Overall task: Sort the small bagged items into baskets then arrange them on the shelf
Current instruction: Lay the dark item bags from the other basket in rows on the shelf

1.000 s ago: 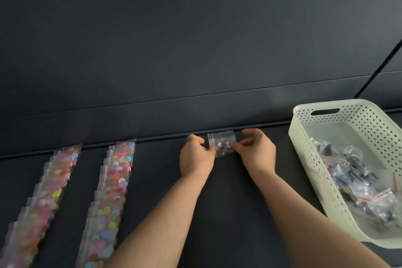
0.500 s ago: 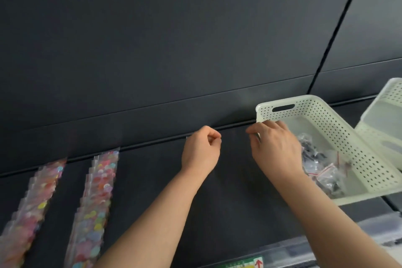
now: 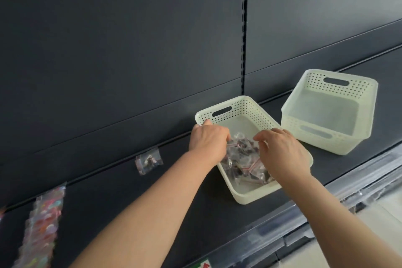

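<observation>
Head view: left hand [image 3: 208, 139] joined right hand [image 3: 282, 154] in basket [image 3: 250, 198]; cannot tell either grip.

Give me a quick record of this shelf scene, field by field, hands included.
Surface: dark shelf
Near basket: cream, perforated, holding a pile of small clear bags
Far basket: cream, to its right, no bags visible inside
Loose bag: alone on the shelf, left of the near basket
Colourful bags: overlapping row, far left
Left hand: fingers curled into the pile; grip unclear
Right hand: over the pile, fingers loose
</observation>
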`<state>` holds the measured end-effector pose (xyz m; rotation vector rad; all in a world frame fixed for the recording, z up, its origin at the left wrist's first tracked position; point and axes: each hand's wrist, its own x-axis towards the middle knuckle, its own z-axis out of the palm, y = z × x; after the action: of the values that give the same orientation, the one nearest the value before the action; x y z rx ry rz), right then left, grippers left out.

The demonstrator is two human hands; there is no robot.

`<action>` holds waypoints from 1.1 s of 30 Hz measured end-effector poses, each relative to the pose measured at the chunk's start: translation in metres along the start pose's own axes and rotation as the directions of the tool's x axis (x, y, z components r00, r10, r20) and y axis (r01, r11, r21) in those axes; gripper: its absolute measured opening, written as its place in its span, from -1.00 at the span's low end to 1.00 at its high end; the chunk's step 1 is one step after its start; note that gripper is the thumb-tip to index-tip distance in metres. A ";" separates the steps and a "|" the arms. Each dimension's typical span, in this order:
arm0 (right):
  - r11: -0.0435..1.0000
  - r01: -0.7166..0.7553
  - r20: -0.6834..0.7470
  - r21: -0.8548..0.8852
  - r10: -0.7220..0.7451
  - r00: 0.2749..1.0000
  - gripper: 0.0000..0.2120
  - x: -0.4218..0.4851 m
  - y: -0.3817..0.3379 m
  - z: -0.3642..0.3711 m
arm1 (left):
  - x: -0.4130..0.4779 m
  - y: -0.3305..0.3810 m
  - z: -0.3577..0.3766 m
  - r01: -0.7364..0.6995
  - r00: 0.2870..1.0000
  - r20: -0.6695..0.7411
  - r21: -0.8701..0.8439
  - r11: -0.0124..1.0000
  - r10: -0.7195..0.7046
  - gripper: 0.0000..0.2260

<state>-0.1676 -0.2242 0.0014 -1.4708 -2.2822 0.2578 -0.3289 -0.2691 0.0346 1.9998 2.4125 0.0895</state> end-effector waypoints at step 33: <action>0.335 -0.458 0.548 0.823 -0.257 0.796 -0.92 -0.041 -0.154 0.021 | -0.130 -0.095 -0.019 0.287 0.735 0.232 -0.958 -0.018 -0.638 -0.85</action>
<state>-0.2892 -0.3252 0.0297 -0.8586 -1.6647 2.0099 -0.3989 -0.4152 0.0451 0.4577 1.9207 1.5654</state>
